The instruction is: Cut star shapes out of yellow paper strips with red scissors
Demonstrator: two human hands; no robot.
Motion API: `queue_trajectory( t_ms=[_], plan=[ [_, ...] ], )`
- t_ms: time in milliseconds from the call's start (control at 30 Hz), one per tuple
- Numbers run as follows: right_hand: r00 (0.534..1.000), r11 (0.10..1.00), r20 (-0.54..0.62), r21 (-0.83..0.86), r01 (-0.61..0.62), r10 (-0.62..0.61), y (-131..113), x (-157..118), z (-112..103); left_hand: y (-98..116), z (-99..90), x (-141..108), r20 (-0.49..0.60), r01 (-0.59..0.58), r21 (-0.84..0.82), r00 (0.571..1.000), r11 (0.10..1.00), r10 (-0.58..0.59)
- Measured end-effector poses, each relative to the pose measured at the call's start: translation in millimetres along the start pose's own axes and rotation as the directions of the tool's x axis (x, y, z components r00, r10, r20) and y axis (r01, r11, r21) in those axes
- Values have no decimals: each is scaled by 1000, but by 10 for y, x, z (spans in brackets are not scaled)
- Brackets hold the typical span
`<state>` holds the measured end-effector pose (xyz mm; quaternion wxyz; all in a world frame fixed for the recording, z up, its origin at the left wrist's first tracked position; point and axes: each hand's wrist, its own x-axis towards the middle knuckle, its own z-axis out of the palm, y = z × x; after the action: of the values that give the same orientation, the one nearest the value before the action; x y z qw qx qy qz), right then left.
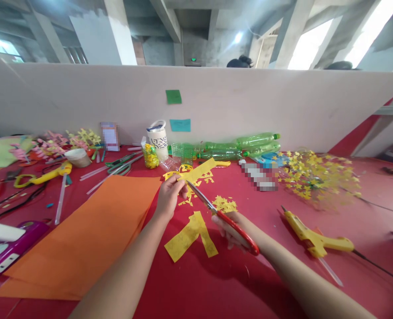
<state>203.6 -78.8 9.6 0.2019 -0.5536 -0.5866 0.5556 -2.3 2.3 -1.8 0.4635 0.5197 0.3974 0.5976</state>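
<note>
My left hand [170,195] pinches a strip of yellow paper [201,169] that stretches up to the right. Red-handled scissors [231,224] are gripped in my right hand [232,228], their blades pointing up and left to the paper beside my left fingertips. Just beyond my right hand lies a small pile of cut yellow stars [225,204]. Two more yellow strips [184,235] rest on the red table between my forearms. Yellow scraps with star-shaped holes [187,200] are scattered behind the blades.
Orange sheets [83,235] cover the table at left. A yellow glue gun [316,237] with its cord lies at right, below a spray of yellow stars [316,177]. Green plastic bottles [239,148] and a white tumbler [157,141] stand along the low partition [232,102].
</note>
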Motion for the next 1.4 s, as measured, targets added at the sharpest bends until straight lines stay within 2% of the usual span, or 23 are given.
queue_trajectory(
  t_ms=[167,433,767,1000,1400],
  plan=[
    [1000,1000,-22,8,17,-17,43,24,-7,15,9,-18,32,-1,-19,999,1000,2],
    [999,999,-11,-11,30,-30,-15,-16,3,30,52,-59,82,-11,-44,997,999,14],
    [998,998,-5,22,63,-63,-16,-14,22,17,87,-88,106,30,-48,994,998,-25],
    [1000,1000,-23,17,15,-14,-115,-70,36,-8,74,-81,111,28,-51,994,998,-22],
    [1000,1000,-23,3,-17,18,-77,-43,23,-5,65,-77,113,32,-58,993,998,-25]
  ],
)
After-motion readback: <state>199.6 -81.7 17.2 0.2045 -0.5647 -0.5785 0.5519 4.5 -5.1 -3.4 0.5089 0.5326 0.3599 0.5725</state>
